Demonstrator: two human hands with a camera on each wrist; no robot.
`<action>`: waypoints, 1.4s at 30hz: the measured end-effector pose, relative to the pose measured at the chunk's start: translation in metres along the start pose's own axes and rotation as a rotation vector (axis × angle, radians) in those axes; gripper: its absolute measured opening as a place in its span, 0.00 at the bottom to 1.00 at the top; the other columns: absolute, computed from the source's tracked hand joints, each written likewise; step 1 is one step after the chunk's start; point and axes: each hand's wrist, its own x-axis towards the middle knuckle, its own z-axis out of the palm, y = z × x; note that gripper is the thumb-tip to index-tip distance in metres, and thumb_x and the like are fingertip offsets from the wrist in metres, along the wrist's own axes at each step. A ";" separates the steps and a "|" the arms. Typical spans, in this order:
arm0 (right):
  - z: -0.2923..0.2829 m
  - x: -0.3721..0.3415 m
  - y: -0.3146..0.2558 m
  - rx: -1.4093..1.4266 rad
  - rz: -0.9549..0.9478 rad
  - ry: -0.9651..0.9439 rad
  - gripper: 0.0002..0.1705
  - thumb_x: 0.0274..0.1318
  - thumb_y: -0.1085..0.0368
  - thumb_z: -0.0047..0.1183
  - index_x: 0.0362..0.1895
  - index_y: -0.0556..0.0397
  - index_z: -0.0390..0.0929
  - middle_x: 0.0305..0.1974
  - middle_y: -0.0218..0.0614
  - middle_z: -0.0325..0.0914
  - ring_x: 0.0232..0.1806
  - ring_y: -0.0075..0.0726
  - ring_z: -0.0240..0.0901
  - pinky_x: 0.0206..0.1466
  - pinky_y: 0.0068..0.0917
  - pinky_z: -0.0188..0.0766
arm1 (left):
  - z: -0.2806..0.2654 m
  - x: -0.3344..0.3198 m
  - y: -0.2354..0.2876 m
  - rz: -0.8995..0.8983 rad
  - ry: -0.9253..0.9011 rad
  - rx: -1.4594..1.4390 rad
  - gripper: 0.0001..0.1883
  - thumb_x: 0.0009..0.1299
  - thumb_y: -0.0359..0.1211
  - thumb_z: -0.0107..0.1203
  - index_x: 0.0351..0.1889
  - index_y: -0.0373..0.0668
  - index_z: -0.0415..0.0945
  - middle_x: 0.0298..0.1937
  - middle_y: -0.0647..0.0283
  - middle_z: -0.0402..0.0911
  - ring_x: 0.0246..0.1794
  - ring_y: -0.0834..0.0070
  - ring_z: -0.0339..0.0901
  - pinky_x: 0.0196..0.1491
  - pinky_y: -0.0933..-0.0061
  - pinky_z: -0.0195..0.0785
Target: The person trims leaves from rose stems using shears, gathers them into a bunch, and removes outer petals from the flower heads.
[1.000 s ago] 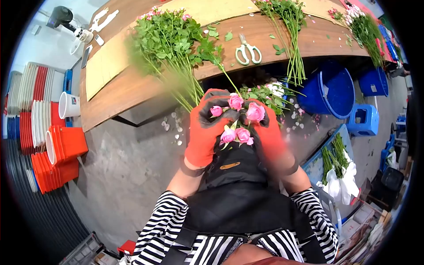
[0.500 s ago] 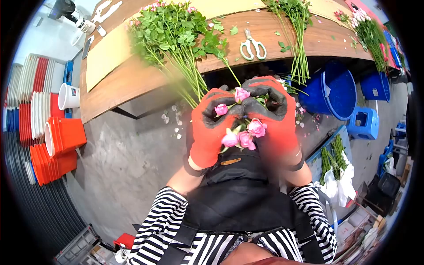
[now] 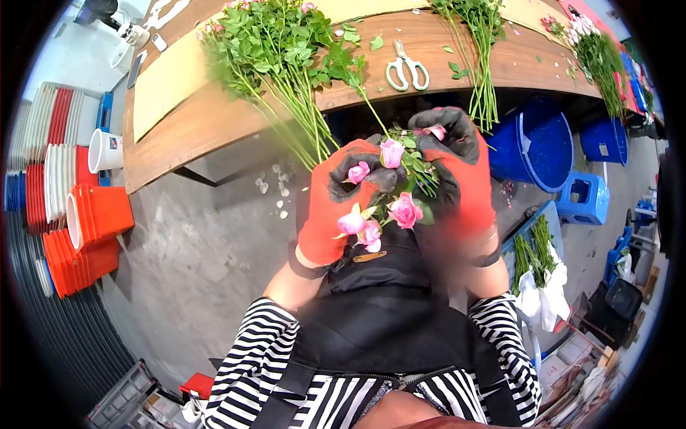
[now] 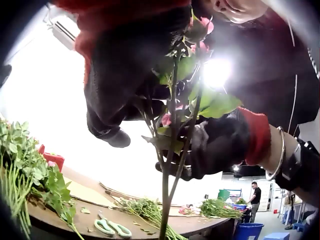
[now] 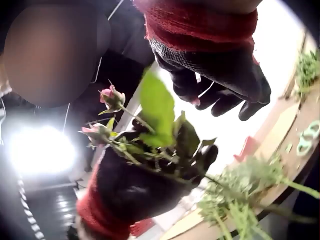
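On your left, a leafy bundle of roses (image 3: 271,57) is lying across the table (image 3: 163,161), its cut ends sticking out past the edge toward you. Your left hand (image 3: 332,214) is gripping the rose spray (image 3: 391,153) with curled fingers, and 5 pink blooms (image 3: 405,210) are showing around it. The spray is sitting between your 2 hands, closer to the left; its blooms are facing up toward you while its stem (image 4: 166,200) is running down and away toward the table. Scissors (image 3: 408,71) are lying beyond, on the tabletop. Your right hand (image 3: 464,168) is hanging just right of the spray, its fingertips pinching a small pink piece (image 3: 434,131), probably a petal.
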 end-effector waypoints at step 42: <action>0.021 -0.020 -0.012 -0.328 -0.212 -0.091 0.16 0.44 0.72 0.65 0.40 0.63 0.79 0.40 0.40 0.79 0.48 0.35 0.73 0.55 0.29 0.68 | 0.000 -0.005 -0.007 0.069 0.021 0.011 0.09 0.70 0.25 0.55 0.47 0.35 0.77 0.46 0.64 0.77 0.45 0.78 0.74 0.51 0.76 0.66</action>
